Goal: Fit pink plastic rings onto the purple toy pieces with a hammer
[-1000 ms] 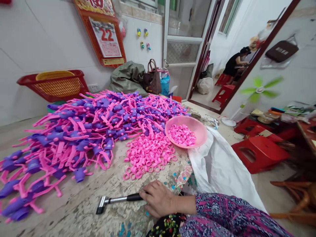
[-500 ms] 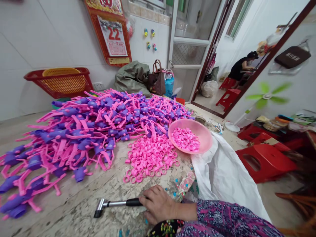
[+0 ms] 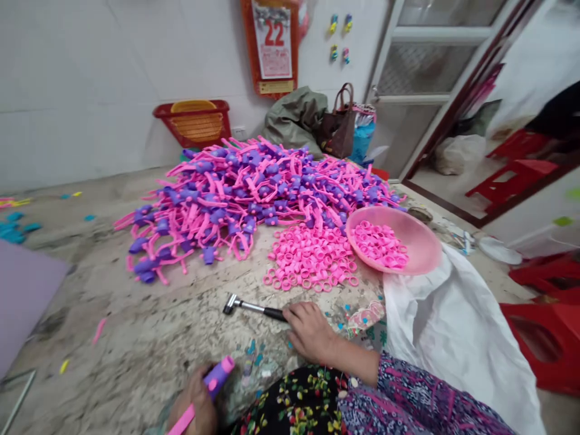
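My left hand, at the bottom, is closed around a purple and pink plastic piece with a pink ring at its top end. My right hand rests on the table with its fingers over the black handle end of a small hammer, whose head points left. Beyond it lies a heap of pink rings. A pink bowl holding more rings stands to the right of that heap. Behind them spreads a large pile of purple and pink pieces.
A white sack drapes over the table's right edge near red stools. A red basket, green cloth and brown handbag are by the wall. Blue scraps lie at the left.
The view has swung left and down. My left hand has come into view with the purple and pink piece. My right hand is still at the hammer's handle.
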`<state>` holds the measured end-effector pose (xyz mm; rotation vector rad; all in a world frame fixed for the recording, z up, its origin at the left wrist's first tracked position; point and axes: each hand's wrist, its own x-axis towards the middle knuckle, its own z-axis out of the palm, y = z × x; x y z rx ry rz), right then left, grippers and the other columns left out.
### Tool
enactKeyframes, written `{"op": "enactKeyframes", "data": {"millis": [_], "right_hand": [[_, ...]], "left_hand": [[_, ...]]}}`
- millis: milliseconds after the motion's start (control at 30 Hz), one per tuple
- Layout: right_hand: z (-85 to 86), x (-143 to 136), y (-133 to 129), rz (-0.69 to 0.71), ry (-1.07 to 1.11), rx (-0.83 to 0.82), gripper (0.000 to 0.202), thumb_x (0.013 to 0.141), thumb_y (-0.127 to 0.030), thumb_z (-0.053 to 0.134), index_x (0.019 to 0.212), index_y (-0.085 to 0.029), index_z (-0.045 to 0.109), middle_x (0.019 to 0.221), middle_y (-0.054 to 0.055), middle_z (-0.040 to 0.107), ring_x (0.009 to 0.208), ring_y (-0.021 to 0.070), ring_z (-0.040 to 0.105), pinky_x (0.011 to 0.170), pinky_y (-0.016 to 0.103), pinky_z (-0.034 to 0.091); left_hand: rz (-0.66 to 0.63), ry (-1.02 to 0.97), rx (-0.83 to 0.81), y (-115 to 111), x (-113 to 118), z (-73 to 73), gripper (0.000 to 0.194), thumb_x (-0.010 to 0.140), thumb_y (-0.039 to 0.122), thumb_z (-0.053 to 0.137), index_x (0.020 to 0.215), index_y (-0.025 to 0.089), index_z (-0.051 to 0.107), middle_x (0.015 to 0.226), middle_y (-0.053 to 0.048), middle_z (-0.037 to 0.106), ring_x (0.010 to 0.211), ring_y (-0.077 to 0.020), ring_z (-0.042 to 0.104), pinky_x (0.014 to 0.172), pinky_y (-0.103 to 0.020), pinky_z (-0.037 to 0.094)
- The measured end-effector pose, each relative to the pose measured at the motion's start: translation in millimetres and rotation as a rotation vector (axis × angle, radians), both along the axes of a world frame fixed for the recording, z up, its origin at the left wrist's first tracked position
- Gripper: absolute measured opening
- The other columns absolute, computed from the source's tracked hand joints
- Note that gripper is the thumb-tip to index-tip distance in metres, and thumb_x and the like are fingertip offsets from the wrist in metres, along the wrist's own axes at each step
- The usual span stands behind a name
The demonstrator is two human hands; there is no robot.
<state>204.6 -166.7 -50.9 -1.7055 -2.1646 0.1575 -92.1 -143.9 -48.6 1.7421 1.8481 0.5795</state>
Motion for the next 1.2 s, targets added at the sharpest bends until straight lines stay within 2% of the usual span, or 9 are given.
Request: {"op": "enactKeyframes", "data": {"millis": [100, 367, 467, 533, 600, 767, 1000, 1100, 1200], "right_hand": [[11.2, -1.8, 6.4, -0.015, -0.009, -0.051, 0.029, 0.09, -0.025, 0.058, 0.117, -0.015, 0.059, 0.108, 0.012, 0.062, 0.1, 0.027, 0.052, 0.086, 0.041, 0.044], [27.6, -3.6, 20.0, -0.062, -0.045, -0.16, 0.021, 0.089, -0.03, 0.063, 0.104, -0.016, 0.065, 0.104, 0.012, 0.059, 0.095, 0.0268, 0.053, 0.083, 0.039, 0.044], [32.6, -5.9, 22.5, -0.072, -0.042, -0.218, 0.018, 0.089, -0.027, 0.061, 0.102, -0.015, 0.064, 0.106, 0.013, 0.059, 0.098, 0.0276, 0.053, 0.085, 0.038, 0.043], [36.8, -7.2, 23.0, -0.077, -0.028, -0.27, 0.016, 0.091, -0.023, 0.055, 0.101, -0.014, 0.063, 0.106, 0.015, 0.06, 0.097, 0.0278, 0.055, 0.084, 0.038, 0.043], [40.3, -7.2, 22.5, -0.092, 0.001, -0.331, 0.019, 0.093, -0.021, 0.048, 0.104, -0.012, 0.061, 0.103, 0.016, 0.062, 0.092, 0.0275, 0.058, 0.08, 0.038, 0.044], [38.7, -0.3, 17.2, -0.11, 0.131, -0.485, 0.03, 0.096, -0.032, 0.041, 0.115, -0.014, 0.057, 0.089, 0.01, 0.069, 0.074, 0.0228, 0.065, 0.065, 0.032, 0.048], [57.4, 3.1, 2.3, -0.141, 0.612, -0.311, 0.047, 0.094, -0.049, 0.041, 0.119, -0.017, 0.064, 0.107, 0.009, 0.072, 0.098, 0.0256, 0.068, 0.084, 0.036, 0.054], [67.9, 0.8, 0.1, -0.147, 0.651, -0.185, 0.048, 0.095, -0.048, 0.041, 0.125, -0.017, 0.063, 0.118, 0.011, 0.07, 0.11, 0.0272, 0.065, 0.092, 0.039, 0.052], [65.1, 2.6, 0.7, -0.083, 0.562, -0.241, 0.046, 0.095, -0.046, 0.043, 0.129, -0.021, 0.061, 0.115, 0.009, 0.071, 0.108, 0.0278, 0.066, 0.093, 0.041, 0.052]], "left_hand": [[0.029, -0.087, 0.049, -6.5, 10.1, 3.4, 0.043, 0.091, 0.048, 0.03, 0.099, 0.024, 0.065, 0.105, -0.01, 0.073, 0.108, -0.0344, 0.064, 0.095, -0.048, 0.049], [-0.02, -0.38, -0.127, -15.7, 25.7, 10.7, 0.054, 0.088, 0.06, 0.041, 0.12, 0.021, 0.061, 0.126, -0.009, 0.065, 0.122, -0.0295, 0.057, 0.105, -0.047, 0.042], [0.095, -0.625, -0.29, -9.7, 36.9, 26.2, 0.057, 0.085, 0.066, 0.043, 0.108, 0.019, 0.065, 0.089, -0.007, 0.072, 0.078, -0.023, 0.068, 0.068, -0.034, 0.054], [0.208, -0.907, -0.36, -1.9, 45.7, 39.1, 0.056, 0.08, 0.068, 0.051, 0.097, 0.016, 0.065, 0.059, 0.0, 0.062, 0.048, -0.0145, 0.054, 0.043, -0.024, 0.04], [0.296, -1.15, -0.365, 8.6, 53.5, 49.6, 0.05, 0.076, 0.063, 0.06, 0.08, 0.013, 0.061, 0.053, 0.0, 0.058, 0.041, -0.009, 0.046, 0.038, -0.019, 0.03], [0.249, -1.4, -0.487, 34.2, 62.0, 56.5, 0.058, 0.094, 0.054, 0.026, 0.062, 0.015, 0.055, 0.036, 0.003, 0.038, 0.031, -0.0069, 0.03, 0.035, -0.018, 0.023], [0.248, -1.413, -0.575, 50.8, 70.5, 58.5, 0.063, 0.095, 0.051, 0.015, 0.051, 0.018, 0.048, 0.031, 0.004, 0.03, 0.027, -0.0069, 0.023, 0.031, -0.019, 0.018], [0.251, -1.403, -0.593, 57.0, 75.2, 64.3, 0.062, 0.094, 0.049, 0.014, 0.05, 0.019, 0.046, 0.03, 0.004, 0.028, 0.025, -0.0071, 0.022, 0.03, -0.019, 0.017], [0.256, -1.402, -0.602, 61.3, 77.7, 70.2, 0.058, 0.094, 0.044, 0.015, 0.049, 0.019, 0.044, 0.03, 0.005, 0.026, 0.024, -0.007, 0.021, 0.03, -0.019, 0.017]]}}
